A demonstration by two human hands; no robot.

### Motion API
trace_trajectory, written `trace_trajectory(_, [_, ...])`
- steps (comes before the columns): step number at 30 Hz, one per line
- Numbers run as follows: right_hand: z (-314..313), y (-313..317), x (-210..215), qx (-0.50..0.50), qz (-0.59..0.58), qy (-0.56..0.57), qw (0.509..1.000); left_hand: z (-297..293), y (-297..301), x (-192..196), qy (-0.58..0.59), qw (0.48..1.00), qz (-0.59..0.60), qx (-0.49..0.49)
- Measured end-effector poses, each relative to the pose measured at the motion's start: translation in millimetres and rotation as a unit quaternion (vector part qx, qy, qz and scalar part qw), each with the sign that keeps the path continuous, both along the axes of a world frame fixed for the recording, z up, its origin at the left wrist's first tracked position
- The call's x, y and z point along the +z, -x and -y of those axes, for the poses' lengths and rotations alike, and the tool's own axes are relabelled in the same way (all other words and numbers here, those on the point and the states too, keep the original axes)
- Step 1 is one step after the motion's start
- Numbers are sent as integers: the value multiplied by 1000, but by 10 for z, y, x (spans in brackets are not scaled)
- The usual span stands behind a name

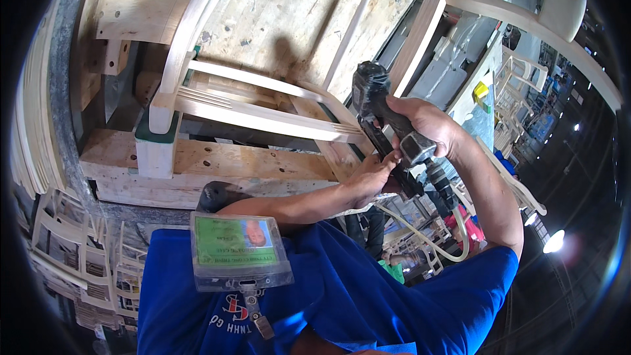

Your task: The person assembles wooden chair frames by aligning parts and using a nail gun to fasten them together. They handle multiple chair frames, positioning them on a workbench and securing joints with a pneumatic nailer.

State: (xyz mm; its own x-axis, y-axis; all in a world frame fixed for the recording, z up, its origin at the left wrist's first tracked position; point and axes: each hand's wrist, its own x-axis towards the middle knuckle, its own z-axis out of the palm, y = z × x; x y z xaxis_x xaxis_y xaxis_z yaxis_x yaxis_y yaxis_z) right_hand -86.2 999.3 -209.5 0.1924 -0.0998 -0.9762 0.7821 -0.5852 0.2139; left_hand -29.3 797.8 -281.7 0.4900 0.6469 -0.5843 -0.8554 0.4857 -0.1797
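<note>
My right hand point(426, 123) is wrapped round the handle of a black pneumatic nail gun point(373, 92), held up beside a pale wooden chair frame point(263, 116). My left hand point(373, 179) closes its fingers on the gun's long magazine point(409, 183), below the handle; some of its fingertips are hidden. An air hose point(460, 240) hangs from a fitting at the handle's base. The chair frame lies on the bench, its grooved rail running toward the gun. One frame corner rests against a green-padded wooden block point(156, 144).
A thick wooden beam point(217, 161) with round holes edges the workbench on my side. Upright plywood point(151, 0) stands at the far left. Stacked chair frames point(72, 243) are at the left, with more chairs point(519, 85) at the right. A yellow object point(482, 91) lies on another table.
</note>
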Motion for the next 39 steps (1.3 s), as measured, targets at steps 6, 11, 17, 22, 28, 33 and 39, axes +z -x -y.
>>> trace_trajectory(6, [65, 159, -201, 34, 27, 24, 999, -36, 290, 35, 0, 983, 167, 77])
trace_trajectory(11, [168, 327, -94, 95, 38, 0, 995, -26, 247, 59, -20, 974, 187, 123])
trace_trajectory(17, [196, 347, 119, 124, 24, -17, 992, -56, 345, 163, -32, 983, 179, 35])
trace_trajectory(22, [76, 448, 299, 406, -103, -98, 903, -150, 833, -67, -35, 990, 72, 113])
trace_trajectory(28, [-150, 1015, 85, 675, -63, -291, 675, -1397, 1824, -642, -1, 963, -122, 242])
trace_trajectory(33, [-630, 1288, -243, 665, -11, -318, 676, -2029, 2002, -707, -64, 943, -137, 298])
trace_trajectory(39, [-730, 1454, -392, 671, -4, -301, 678, -2123, 2053, -909, -103, 933, -88, 334])
